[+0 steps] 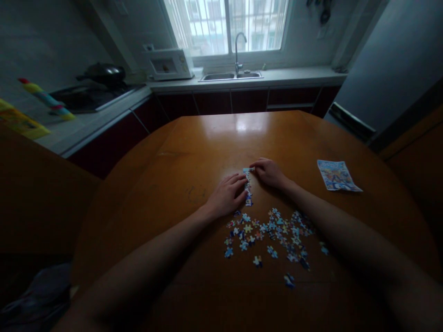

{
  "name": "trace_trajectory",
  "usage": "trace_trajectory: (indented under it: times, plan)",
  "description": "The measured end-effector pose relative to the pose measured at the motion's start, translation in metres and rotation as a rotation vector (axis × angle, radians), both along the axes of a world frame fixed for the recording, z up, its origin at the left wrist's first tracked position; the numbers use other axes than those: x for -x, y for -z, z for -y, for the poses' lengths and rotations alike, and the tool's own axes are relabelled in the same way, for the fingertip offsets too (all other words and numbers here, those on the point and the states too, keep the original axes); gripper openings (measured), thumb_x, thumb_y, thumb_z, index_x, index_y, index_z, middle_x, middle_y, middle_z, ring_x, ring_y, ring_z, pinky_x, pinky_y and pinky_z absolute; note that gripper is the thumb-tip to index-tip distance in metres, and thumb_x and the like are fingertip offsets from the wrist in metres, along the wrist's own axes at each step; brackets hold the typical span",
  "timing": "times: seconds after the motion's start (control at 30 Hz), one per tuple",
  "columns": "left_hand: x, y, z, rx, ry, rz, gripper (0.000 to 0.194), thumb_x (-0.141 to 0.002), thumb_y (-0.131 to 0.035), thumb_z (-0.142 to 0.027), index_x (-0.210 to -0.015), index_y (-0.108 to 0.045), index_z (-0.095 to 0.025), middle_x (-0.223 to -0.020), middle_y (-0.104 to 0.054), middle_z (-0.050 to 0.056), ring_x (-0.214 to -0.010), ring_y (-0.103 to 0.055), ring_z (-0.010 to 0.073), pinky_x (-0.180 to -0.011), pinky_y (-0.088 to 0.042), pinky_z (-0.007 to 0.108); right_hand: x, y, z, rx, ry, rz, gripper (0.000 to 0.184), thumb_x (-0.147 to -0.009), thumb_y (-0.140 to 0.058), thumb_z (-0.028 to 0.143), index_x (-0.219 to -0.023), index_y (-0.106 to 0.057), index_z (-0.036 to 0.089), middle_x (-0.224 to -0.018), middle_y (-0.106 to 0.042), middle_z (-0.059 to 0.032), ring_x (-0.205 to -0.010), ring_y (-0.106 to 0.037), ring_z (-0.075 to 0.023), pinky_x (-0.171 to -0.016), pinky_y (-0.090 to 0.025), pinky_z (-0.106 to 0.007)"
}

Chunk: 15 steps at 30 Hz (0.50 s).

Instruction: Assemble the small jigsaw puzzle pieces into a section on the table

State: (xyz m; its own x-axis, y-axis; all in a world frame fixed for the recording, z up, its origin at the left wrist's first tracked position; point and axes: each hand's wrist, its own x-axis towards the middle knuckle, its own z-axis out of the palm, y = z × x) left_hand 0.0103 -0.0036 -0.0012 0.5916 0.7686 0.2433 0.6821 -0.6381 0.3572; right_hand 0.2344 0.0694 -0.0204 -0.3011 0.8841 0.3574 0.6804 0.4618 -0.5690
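Observation:
A narrow joined strip of jigsaw puzzle (248,201) runs away from me on the table, with a short bend to the right at its far end. My left hand (227,195) lies flat along its left side, fingers stretched out and their tips touching the strip. At the far end, my right hand (269,172) has thumb and fingers closed on a small puzzle piece (252,169) against the corner; the fingers partly cover it. Nearer to me, many loose puzzle pieces (263,228) are scattered between my forearms.
On the right of the wooden table (207,138) lies a creased picture sheet (337,175). Beyond the table are a counter with a sink (218,77), a microwave (169,63) and a stove with a dark wok (105,74). A fridge (391,69) stands at the right.

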Motion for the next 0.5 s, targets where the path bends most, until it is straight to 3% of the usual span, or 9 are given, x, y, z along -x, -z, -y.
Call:
trace_trajectory:
  times: [0.13,0.33,0.5]
  plan:
    - [-0.0002,-0.0001,-0.0004,0.0,0.004,0.005,0.04,-0.1,-0.049,-0.039,-0.135,-0.06,-0.022,-0.148,-0.055,0.005,-0.14,-0.045,0.025,-0.121,-0.035,0.046,-0.0016,0.0028,-0.003,0.012,0.034,-0.081,0.03,-0.089,-0.052,0.011,-0.101,-0.078,0.018,-0.095,-0.074,-0.0072,-0.089,-0.066,-0.0191,-0.082,-0.047,-0.028]
    - [0.0001,0.0017,-0.0024,-0.022,0.035,0.048,0.036,-0.098,-0.053,-0.033,-0.131,-0.062,-0.021,-0.146,-0.055,0.007,-0.138,-0.047,0.0248,-0.12,-0.037,0.046,0.0002,-0.0009,0.0011,0.009,-0.016,0.071,0.027,-0.089,-0.055,0.013,-0.093,-0.08,0.021,-0.093,-0.071,-0.0061,-0.082,-0.064,-0.0179,-0.075,-0.045,-0.026]
    - [0.0008,0.0019,-0.0021,-0.018,0.034,0.064,0.036,-0.098,-0.054,-0.031,-0.131,-0.061,-0.02,-0.144,-0.057,0.007,-0.136,-0.048,0.0246,-0.119,-0.038,0.046,-0.0014,0.0027,-0.0016,-0.029,0.01,-0.063,0.03,-0.088,-0.051,0.009,-0.097,-0.078,0.018,-0.096,-0.073,-0.0075,-0.089,-0.065,-0.019,-0.081,-0.047,-0.028]
